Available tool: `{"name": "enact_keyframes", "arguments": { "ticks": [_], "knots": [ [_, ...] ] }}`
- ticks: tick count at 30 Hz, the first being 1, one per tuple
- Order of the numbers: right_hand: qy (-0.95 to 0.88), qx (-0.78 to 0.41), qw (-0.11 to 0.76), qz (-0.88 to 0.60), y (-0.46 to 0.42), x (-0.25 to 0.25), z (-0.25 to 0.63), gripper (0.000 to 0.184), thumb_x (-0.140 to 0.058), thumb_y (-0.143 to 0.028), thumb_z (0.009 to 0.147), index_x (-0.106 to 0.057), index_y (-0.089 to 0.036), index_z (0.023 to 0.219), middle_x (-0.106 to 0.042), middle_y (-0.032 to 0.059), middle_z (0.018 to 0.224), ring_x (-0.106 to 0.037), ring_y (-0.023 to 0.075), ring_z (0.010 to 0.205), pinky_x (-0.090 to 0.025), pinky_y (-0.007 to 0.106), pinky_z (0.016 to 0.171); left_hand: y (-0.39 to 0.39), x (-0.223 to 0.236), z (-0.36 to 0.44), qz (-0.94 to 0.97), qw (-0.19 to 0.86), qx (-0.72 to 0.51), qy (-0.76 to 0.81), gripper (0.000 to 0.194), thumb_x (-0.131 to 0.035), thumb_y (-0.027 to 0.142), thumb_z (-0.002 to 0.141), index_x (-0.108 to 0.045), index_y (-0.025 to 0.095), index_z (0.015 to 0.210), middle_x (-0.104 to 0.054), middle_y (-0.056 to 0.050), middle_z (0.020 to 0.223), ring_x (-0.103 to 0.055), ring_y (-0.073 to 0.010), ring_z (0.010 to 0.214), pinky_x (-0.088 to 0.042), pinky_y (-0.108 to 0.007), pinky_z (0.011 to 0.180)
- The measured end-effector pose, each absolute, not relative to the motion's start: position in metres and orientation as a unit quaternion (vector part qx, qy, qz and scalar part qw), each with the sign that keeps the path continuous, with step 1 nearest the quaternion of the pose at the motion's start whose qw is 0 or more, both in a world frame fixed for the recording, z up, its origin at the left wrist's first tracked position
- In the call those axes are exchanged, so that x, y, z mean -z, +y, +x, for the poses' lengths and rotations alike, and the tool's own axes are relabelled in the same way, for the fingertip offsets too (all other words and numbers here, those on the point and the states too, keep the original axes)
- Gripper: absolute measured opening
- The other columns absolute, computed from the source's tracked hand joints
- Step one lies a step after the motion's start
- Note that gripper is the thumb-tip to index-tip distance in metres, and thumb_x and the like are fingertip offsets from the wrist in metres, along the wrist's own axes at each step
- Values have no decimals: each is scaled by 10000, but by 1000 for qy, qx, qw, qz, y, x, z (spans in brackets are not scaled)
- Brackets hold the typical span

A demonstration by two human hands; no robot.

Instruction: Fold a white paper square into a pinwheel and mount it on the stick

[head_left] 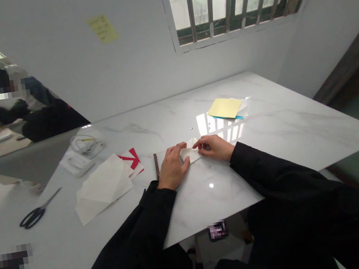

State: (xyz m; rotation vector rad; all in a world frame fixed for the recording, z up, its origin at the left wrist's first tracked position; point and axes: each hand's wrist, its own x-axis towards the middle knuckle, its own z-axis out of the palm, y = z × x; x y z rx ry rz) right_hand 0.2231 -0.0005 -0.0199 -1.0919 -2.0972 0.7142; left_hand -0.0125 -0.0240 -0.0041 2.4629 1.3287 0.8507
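Observation:
A small piece of folded cream paper (191,154) lies on the marble-patterned table between my two hands. My left hand (173,166) holds its left side, with the fingers at the far edge and the thumb near the front. My right hand (216,147) pinches the paper's right side between thumb and index finger, the other fingers curled in. Just left of my left hand lies a thin brown stick (156,165), partly hidden by that hand. The exact folds of the paper are too small to make out.
Left are large cream paper sheets (101,190), red paper pieces (132,159), black-handled scissors (38,214) and a white device with a cable (77,163). A yellow paper stack (225,108) sits at the back right. Tiny beads (209,125) lie nearby. Another person (41,102) sits far left.

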Motion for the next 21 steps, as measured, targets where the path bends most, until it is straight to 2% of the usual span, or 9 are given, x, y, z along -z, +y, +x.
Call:
{"name": "enact_keyframes", "arguments": {
  "ticks": [5,12,21],
  "knots": [
    [-803,-268,337,-413,1,22,223,297,-686,-88,885,-784,-182,1149,-717,31,946,-602,127,787,-479,280,804,-23,5,-13,840,112,-276,453,467,-642,183,945,-598,246,1406,-746,-54,1230,-587,-281,1202,-504,-486,1109],
    [-805,-269,335,-409,1,22,222,338,-669,-83,881,-770,-176,1189,-724,38,953,-600,133,792,-490,284,813,-22,6,-13,861,75,-257,433,240,-617,243,992,-736,241,1200,-755,-63,1220,-584,-280,1158,-489,-483,1088],
    [-809,-281,334,-394,-2,18,223,360,-621,-83,891,-776,-207,1191,-753,16,894,-635,138,806,-503,291,845,-21,6,-14,860,77,-256,434,267,-615,240,985,-709,237,1236,-744,-66,1222,-591,-286,1165,-478,-482,1087]
  ]
}}
